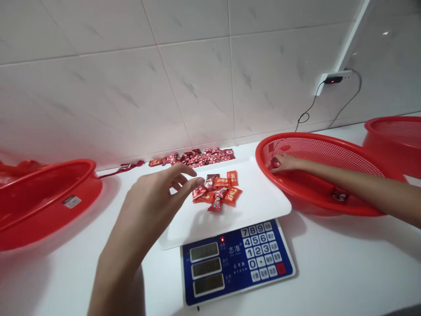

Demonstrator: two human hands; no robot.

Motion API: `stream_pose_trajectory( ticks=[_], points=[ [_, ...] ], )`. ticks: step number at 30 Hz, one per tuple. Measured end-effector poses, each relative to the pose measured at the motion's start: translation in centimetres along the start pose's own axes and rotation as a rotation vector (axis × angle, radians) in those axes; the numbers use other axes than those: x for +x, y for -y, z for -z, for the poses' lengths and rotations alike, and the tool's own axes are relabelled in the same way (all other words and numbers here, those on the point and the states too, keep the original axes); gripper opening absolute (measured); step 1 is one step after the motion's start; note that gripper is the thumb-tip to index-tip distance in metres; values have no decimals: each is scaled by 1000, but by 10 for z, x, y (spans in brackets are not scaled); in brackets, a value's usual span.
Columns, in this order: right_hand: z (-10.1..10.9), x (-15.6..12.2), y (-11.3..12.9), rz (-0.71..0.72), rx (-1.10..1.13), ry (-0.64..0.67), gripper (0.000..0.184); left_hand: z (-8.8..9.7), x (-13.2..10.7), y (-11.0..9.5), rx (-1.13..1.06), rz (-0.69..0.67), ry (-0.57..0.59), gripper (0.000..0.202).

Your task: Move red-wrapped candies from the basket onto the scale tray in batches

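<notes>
A small heap of red wrapped candies (pixel 219 191) lies on the white pan (pixel 263 197) of an electronic scale (pixel 237 263). My left hand (pixel 158 197) hovers just left of the heap, fingers spread and empty, fingertips close to the nearest wrapper. My right hand (pixel 284 163) reaches into the red mesh basket (pixel 315 145) on the right and its fingers are curled on a red candy (pixel 275 164) near the basket's far wall. Another candy (pixel 338 194) lies on the basket's floor beside my forearm.
A row of more red candies (pixel 194 158) lies along the tiled wall behind the scale. A red plastic basin (pixel 42 197) sits at the left, a second red mesh basket (pixel 394 136) at the far right. A charger and cable (pixel 332 81) hang from a wall socket.
</notes>
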State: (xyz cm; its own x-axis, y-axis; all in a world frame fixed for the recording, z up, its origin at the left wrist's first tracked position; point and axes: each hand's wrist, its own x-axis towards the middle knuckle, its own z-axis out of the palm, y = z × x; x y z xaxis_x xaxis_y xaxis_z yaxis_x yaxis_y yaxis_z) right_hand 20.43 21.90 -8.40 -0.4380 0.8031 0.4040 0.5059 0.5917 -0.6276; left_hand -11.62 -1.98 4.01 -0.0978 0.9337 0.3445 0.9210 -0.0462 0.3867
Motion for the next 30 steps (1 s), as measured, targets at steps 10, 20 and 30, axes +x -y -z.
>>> stream_pose_trajectory(
  ticks=[10, 20, 30],
  points=[
    [44, 0, 66, -230, -157, 691, 18, 4, -5, -3, -50, -17, -30, 18],
    [-8, -22, 192, 57, -199, 514, 35, 4, -6, -4, -57, -47, -16, 17],
    [1, -15, 200, 91, 129, 208, 15, 14, -10, 0, -34, -54, -51, 21]
  ],
)
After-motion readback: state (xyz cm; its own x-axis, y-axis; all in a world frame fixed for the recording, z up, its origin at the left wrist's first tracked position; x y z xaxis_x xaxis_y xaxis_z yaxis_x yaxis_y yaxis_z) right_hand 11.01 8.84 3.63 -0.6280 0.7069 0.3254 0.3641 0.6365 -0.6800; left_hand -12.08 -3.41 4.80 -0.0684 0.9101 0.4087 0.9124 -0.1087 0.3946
